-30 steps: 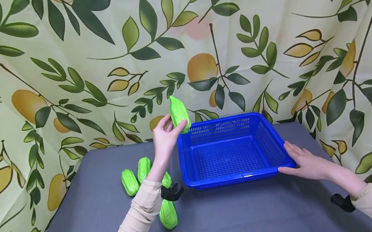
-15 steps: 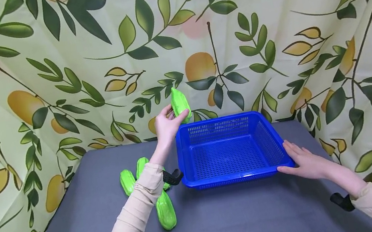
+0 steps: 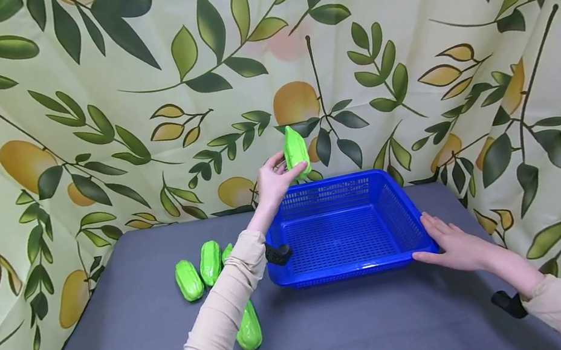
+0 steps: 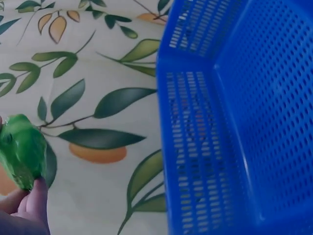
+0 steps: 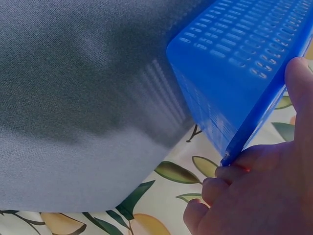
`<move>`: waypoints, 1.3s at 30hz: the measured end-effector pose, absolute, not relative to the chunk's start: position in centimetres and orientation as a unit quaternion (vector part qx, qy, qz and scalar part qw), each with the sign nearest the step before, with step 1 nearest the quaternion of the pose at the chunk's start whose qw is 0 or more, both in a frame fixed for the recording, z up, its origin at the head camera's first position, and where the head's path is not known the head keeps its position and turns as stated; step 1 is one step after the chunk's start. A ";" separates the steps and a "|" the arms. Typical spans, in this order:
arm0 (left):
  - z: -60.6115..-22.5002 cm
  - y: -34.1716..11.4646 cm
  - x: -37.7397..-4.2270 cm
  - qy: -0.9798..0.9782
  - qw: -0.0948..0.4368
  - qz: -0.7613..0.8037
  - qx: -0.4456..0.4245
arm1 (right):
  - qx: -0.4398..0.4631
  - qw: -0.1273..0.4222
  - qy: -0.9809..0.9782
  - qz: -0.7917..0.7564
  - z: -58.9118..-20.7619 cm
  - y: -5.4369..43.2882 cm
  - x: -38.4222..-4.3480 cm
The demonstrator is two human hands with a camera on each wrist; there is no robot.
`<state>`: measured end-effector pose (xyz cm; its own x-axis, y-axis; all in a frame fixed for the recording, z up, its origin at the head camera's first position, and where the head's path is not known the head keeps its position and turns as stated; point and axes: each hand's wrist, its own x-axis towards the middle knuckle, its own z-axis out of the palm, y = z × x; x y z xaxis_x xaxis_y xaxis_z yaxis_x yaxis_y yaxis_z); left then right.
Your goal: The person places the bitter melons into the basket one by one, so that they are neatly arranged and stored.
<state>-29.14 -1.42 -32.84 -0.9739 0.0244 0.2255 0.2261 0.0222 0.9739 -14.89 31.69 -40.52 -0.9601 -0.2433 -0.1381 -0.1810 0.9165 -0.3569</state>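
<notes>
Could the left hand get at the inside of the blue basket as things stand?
Probably yes. The left hand, holding a green item, appears near the far left corner of the blue basket. No lid covers the top, and the right hand touches only its right side.

A dark grey counter (image 3: 349, 332) with a matte, fabric-like surface carries everything here; the right wrist view shows a rounded corner. On its right half stands a blue plastic basket (image 3: 347, 268), upright, with slotted walls and a perforated floor. To the basket's left lie bright green oblong pieces (image 3: 189, 280): two in full view, side by side, a third just right of them and another nearer the front edge, both partly hidden.
</notes>
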 end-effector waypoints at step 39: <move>-36.5 -2.9 -30.5 -0.930 -0.043 -0.329 -0.157 | -0.110 0.095 0.973 -0.179 -40.5 31.9 -15.2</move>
